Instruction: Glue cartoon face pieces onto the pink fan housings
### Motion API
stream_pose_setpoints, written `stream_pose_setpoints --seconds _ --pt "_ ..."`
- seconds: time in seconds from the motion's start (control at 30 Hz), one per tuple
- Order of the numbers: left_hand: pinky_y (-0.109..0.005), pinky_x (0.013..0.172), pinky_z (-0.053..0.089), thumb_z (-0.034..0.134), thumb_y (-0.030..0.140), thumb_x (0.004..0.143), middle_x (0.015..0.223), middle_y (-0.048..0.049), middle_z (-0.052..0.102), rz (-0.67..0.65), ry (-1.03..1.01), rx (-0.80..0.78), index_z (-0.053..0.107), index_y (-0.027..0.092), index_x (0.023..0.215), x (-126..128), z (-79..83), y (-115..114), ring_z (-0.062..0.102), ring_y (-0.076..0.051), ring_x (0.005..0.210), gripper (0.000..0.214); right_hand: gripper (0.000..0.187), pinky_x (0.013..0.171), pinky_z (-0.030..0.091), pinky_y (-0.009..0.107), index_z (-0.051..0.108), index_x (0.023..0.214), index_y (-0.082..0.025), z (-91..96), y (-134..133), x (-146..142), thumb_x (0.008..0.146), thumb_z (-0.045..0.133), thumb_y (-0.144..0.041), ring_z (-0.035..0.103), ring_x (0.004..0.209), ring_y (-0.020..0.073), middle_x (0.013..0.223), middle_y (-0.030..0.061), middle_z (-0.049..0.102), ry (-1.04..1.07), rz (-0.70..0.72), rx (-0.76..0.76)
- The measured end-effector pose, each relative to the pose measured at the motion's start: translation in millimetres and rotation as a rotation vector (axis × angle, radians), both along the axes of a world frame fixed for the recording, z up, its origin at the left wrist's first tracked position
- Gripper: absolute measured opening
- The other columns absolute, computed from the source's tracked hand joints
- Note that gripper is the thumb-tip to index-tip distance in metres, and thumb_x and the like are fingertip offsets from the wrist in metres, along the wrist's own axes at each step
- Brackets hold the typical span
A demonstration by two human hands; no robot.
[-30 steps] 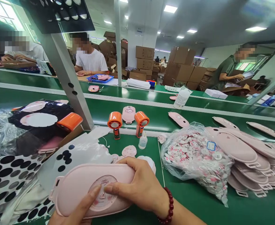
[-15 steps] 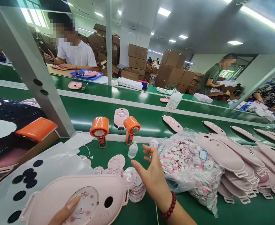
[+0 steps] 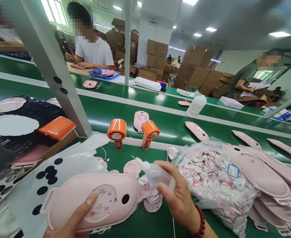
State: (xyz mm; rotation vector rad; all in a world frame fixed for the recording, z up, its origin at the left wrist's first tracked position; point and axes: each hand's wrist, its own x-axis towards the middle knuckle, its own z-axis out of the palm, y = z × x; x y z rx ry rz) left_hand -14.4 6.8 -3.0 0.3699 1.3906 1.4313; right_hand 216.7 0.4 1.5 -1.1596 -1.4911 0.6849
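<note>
My left hand [image 3: 77,215] grips a pink oval plastic shell [image 3: 86,185] at the lower left, thumb pressed on its round printed disc [image 3: 103,205]; its other fingers are hidden beneath. A black dot sits near the shell's right end. In my right hand [image 3: 179,195] is a small translucent squeeze bottle [image 3: 157,173], tilted so that its thin needle tip points left, above the shell's far edge. Beneath the bottle, round printed discs [image 3: 152,201] lie in overlapping piles on the green table.
Two orange handheld fans [image 3: 117,130] stand behind the discs. A clear bag [image 3: 210,172] of small printed pieces lies to the right, beside stacked pink shells [image 3: 262,172]. Black dots on a backing sheet [image 3: 68,168] lie left. A metal post [image 3: 68,96] rises there. Co-workers are across the belt.
My right hand has closed on the squeeze bottle, lifted it off the table and tipped it leftward. The shell in my left hand has come up and right in view. The camera has turned left.
</note>
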Motion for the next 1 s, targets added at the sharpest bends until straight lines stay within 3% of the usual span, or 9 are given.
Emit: stream_pose_setpoints --seconds 0.1,0.17,0.43,0.63,0.77,1.0 --pt "-0.036 0.086 0.059 0.092 0.025 0.05 0.124 0.0012 0.068 0.029 -0.004 0.023 0.067 0.036 0.118 5 6.8 -6 0.057 -0.029 0.124 0.073 0.034 0.058 0.046 0.022 0.062 0.112 -0.033 18.9 -18 -6 0.079 0.069 -0.032 0.055 0.067 0.0133 0.084 -0.0033 0.059 0.19 0.039 0.05" --pt "-0.035 0.087 0.059 0.092 0.025 0.051 0.123 0.0016 0.068 0.046 0.019 0.041 0.067 0.036 0.117 7 8.7 -11 0.058 -0.028 0.122 0.07 0.028 0.051 0.04 0.021 0.064 0.103 -0.031 27.2 -22 -14 0.076 0.071 -0.034 0.049 0.059 0.0118 0.076 -0.0044 0.054 0.304 0.041 0.031" --pt "-0.04 0.088 0.059 0.091 0.027 0.051 0.122 -0.0014 0.067 0.044 0.089 0.149 0.068 0.032 0.116 13 7.3 -24 0.062 -0.031 0.114 0.069 0.018 0.055 0.041 0.024 0.071 0.084 -0.02 37.2 -25 -43 0.066 0.067 -0.022 0.052 0.059 0.012 0.069 -0.0017 0.061 0.133 0.014 0.081" --pt "-0.027 0.087 0.057 0.095 0.022 0.031 0.096 -0.0006 0.068 0.069 0.129 0.127 0.074 0.023 0.082 12 9.1 -27 0.063 -0.027 0.105 0.055 0.017 0.055 0.043 0.026 0.071 0.084 -0.021 44.2 -23 -51 0.067 0.065 -0.022 0.053 0.057 0.013 0.068 -0.0014 0.063 0.073 0.039 0.123" --pt "-0.032 0.09 0.058 0.093 0.026 0.047 0.102 0.0001 0.071 0.057 0.113 0.151 0.072 0.027 0.103 12 12.1 -27 0.065 -0.025 0.105 0.059 0.016 0.059 0.047 0.029 0.07 0.086 -0.024 44.5 -22 -50 0.07 0.067 -0.024 0.056 0.061 0.0161 0.072 -0.0001 0.066 0.048 0.066 0.065" --pt "-0.031 0.089 0.058 0.093 0.026 0.049 0.112 -0.001 0.072 0.05 0.103 0.174 0.071 0.028 0.111 12 14.5 -27 0.063 -0.028 0.113 0.066 0.014 0.058 0.046 0.028 0.071 0.086 -0.023 44.0 -21 -44 0.072 0.067 -0.023 0.055 0.061 0.0148 0.071 -0.001 0.063 0.072 0.071 0.035"
